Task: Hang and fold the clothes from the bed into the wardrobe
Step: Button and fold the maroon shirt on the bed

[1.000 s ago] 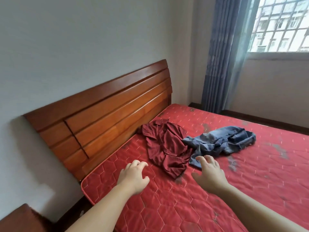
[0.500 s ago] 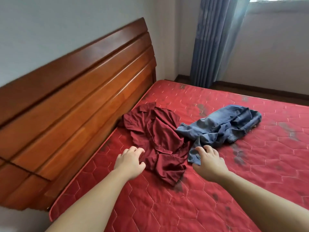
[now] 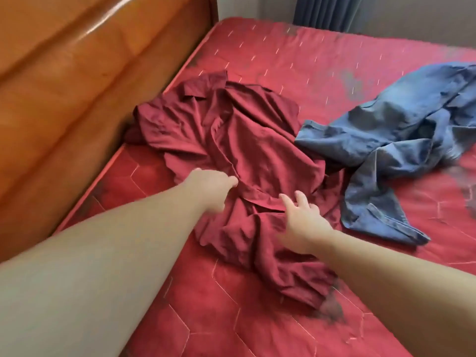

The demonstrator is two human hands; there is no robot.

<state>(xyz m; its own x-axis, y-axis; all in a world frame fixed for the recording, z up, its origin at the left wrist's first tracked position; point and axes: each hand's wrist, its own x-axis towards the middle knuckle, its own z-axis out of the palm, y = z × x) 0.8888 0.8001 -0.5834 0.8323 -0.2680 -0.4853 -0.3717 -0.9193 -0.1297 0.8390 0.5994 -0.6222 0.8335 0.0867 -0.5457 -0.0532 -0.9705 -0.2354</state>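
On the red mattress (image 3: 296, 60), both hands reach onto the maroon shirt (image 3: 247, 140): left (image 3: 208, 188) curled, grip unclear; right (image 3: 301, 217) spread.

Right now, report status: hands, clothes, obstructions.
Both hands over the maroon shirt: left hand and right hand open, nothing gripped. Shirt crumpled on mattress. Blue garment overlaps its right edge.

Both hands, left hand (image 3: 206, 186) and right hand (image 3: 304, 222), seemingly on maroon shirt (image 3: 244, 140)
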